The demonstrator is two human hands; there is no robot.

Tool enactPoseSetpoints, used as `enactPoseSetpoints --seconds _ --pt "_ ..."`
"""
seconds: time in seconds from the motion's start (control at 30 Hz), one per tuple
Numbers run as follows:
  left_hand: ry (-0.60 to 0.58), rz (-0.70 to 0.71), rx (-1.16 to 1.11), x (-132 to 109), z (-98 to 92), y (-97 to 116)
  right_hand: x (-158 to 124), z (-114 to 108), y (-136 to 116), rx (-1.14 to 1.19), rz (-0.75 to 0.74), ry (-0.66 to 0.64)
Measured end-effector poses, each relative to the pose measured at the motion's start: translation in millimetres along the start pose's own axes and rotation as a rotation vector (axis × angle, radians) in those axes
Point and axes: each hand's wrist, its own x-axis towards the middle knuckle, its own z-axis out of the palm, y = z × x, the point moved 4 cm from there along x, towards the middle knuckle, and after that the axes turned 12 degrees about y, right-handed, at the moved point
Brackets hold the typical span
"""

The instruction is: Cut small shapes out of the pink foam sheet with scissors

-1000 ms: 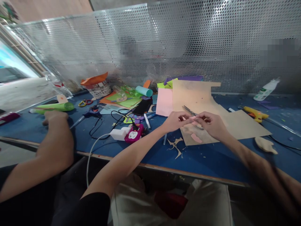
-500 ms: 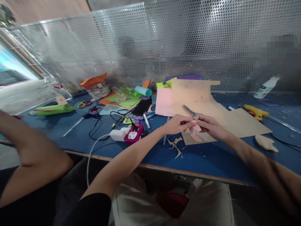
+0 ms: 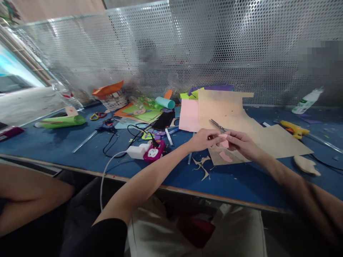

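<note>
My left hand [image 3: 203, 140] and my right hand [image 3: 242, 143] meet over the beige sheet, fingers pinched on a small pink piece of foam or paper [image 3: 224, 141] between them. A second pink cut piece [image 3: 225, 156] lies just below, on the lower part of the beige sheet [image 3: 222, 107]. Behind my right fingers, scissors [image 3: 217, 125] point up and left; their handles are hidden, so I cannot tell whether they rest on the sheet or in the hand. A larger pink sheet [image 3: 189, 116] lies to the left of the beige one.
Beige scraps [image 3: 202, 167] lie near the table edge. Left are a magenta power adapter [image 3: 154, 151], cables, a phone [image 3: 163, 120] and a glue gun [image 3: 107, 125]. A yellow glue gun [image 3: 296, 129] and white bottle [image 3: 308, 101] stand right. Another person's arm [image 3: 34, 189] is at left.
The other person's arm at left has dropped off the table, uncovering a magenta object there. My hands have barely moved, still on the pink piece, which is turned slightly. The view shifted a little.
</note>
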Motion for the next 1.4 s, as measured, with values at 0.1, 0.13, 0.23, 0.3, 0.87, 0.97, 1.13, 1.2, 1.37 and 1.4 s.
enactPoseSetpoints --seconds 0.1,0.13,0.23,0.3,0.87,0.97,1.13,1.2,1.37,1.4 --pt "0.064 -0.006 0.0 1.7 -2.8 -1.4 2.5 -5.2 0.9 -0.017 -0.048 0.047" --pt "0.074 -0.01 0.006 1.8 -3.2 -1.2 3.0 -5.9 1.6 -0.011 -0.046 0.056" --pt "0.072 -0.015 0.036 1.2 -2.9 -0.1 4.1 -5.5 3.8 -0.009 -0.033 0.06" --pt "0.066 -0.004 0.044 0.6 -2.3 0.2 4.9 -5.0 4.6 -0.036 -0.042 0.064" --pt "0.032 0.001 0.032 2.0 0.5 -3.3 3.7 -0.6 1.5 -0.055 -0.131 0.133" --pt "0.039 0.01 0.002 1.0 1.0 -2.8 4.5 0.5 3.5 -0.064 -0.115 0.117" --pt "0.024 -0.068 -0.064 -1.3 4.8 -8.1 5.0 3.4 -1.0 -0.123 -0.142 0.138" --pt "0.007 -0.111 -0.14 -1.8 8.5 -10.8 4.6 4.3 -5.6 -0.157 -0.158 0.156" --pt "0.06 -0.187 -0.351 -0.1 14.5 -12.7 2.5 7.5 -15.8 -0.285 -0.222 0.149" --pt "0.082 -0.197 -0.36 0.1 14.9 -12.9 2.5 7.3 -16.4 -0.335 -0.247 0.162"
